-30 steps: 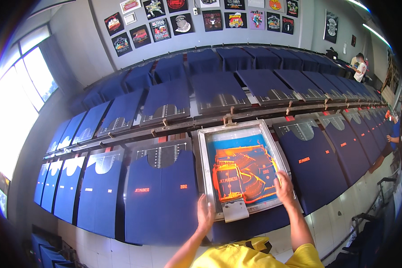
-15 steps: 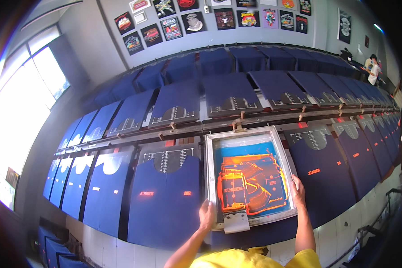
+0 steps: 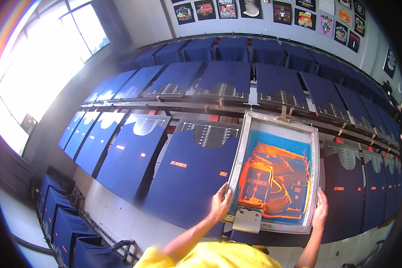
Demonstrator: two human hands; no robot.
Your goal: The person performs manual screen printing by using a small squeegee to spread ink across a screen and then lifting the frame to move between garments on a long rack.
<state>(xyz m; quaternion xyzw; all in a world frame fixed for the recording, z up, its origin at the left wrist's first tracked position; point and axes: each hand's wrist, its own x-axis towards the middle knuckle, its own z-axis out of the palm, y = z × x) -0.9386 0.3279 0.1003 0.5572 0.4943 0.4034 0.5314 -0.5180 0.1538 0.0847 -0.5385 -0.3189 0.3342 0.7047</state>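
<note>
Evidently, your left hand (image 3: 221, 204) and right hand (image 3: 320, 211) grip opposite sides of the screen frame (image 3: 283, 226), which sits over a navy shirt (image 3: 272, 240), just beside a printed shirt (image 3: 187, 183); orange ink (image 3: 265, 148) streaks its blue mesh (image 3: 279, 137).

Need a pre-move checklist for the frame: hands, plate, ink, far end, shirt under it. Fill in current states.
1. Left hand on frame: ok, at its left side near the close corner.
2. Right hand on frame: ok, at its right side, toward the near end. How far the fingers wrap under: cannot tell.
3. Plate clear of the near rim: not ok, it overlaps the rim at the left.
4. Ink evenly spread: not ok, orange streaks and ridges.
5. Far end seated at the bracket: cannot tell, contact too small to judge.
6. Print under the frame lined up: cannot tell, covered.
</note>
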